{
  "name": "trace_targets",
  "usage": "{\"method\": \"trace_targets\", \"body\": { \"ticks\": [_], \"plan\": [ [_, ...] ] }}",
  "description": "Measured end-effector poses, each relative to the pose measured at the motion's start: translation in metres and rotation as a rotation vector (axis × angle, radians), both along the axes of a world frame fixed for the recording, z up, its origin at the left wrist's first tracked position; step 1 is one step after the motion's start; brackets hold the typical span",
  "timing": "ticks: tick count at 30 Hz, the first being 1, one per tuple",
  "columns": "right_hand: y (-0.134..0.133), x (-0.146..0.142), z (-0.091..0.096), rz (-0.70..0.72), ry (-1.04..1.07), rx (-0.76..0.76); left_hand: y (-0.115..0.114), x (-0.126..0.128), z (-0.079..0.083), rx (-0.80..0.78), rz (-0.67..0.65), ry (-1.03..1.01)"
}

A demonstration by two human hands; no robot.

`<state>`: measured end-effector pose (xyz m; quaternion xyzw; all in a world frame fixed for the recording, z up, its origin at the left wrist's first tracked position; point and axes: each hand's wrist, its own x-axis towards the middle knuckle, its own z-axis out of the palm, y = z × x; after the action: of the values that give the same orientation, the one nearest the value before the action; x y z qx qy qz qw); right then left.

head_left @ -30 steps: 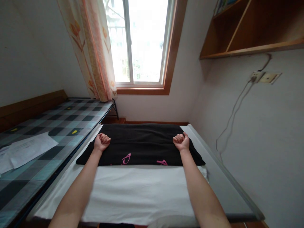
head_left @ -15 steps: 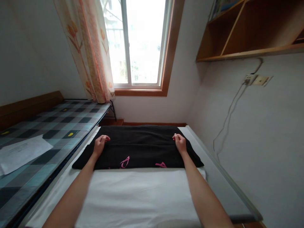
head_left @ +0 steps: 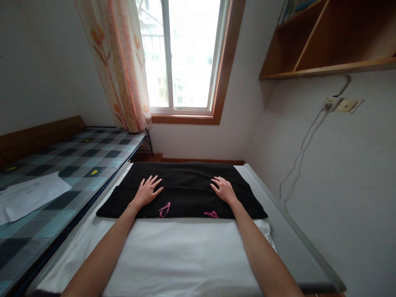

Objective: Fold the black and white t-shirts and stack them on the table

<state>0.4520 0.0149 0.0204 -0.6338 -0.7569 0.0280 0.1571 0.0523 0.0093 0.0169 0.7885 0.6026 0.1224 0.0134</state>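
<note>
A black cloth garment (head_left: 185, 194) with pink lettering near its front edge lies folded across a white sheet (head_left: 182, 255). A crease from the fold runs from side to side over it. My left hand (head_left: 147, 191) rests on the garment's left part, palm down with the fingers spread. On the right part lies my right hand (head_left: 224, 189), also palm down, its fingers stretched out and pointing inward. Neither hand grips anything. Parts of the lettering are cut off by the fold.
To the left stands a bed with a checked mattress (head_left: 105, 156), papers (head_left: 34, 196) lying on it. A curtain (head_left: 120, 70) hangs beside the window (head_left: 192, 57). On the right, a wooden shelf (head_left: 321, 68) juts from the wall above a socket (head_left: 332, 103) with a dangling cord.
Both hands have opened from closed fingers and moved inward, now lying flat on the garment. The garment keeps its folded shape. The view has shifted slightly.
</note>
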Motion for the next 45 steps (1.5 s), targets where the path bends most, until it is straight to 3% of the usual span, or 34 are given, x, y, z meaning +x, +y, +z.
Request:
{"method": "trace_targets", "body": {
  "ticks": [4, 15, 22, 26, 29, 33, 39, 45],
  "plan": [
    [-0.001, -0.006, -0.001, -0.036, -0.101, -0.044, 0.001, -0.014, -0.002, -0.049, 0.105, 0.041],
    [-0.013, -0.008, 0.0, -0.033, -0.214, -0.099, -0.009, -0.011, -0.001, -0.052, 0.102, 0.063],
    [-0.038, -0.011, -0.003, -0.026, -0.202, -0.115, -0.031, -0.02, -0.01, -0.03, 0.089, 0.057],
    [-0.038, -0.007, 0.003, 0.004, -0.144, -0.084, -0.031, -0.027, -0.008, -0.043, 0.052, 0.013],
    [-0.023, -0.001, 0.016, 0.018, -0.066, -0.07, -0.022, -0.03, -0.002, -0.014, 0.044, -0.027],
    [0.019, 0.013, 0.029, -0.028, 0.021, -0.05, -0.001, -0.025, 0.005, 0.01, -0.014, -0.055],
    [0.089, 0.039, 0.026, -0.165, 0.054, -0.016, 0.029, -0.006, 0.004, -0.026, -0.144, -0.061],
    [0.13, 0.069, 0.021, -0.277, 0.032, -0.083, 0.036, 0.002, -0.003, 0.0, -0.147, -0.107]
  ]
}}
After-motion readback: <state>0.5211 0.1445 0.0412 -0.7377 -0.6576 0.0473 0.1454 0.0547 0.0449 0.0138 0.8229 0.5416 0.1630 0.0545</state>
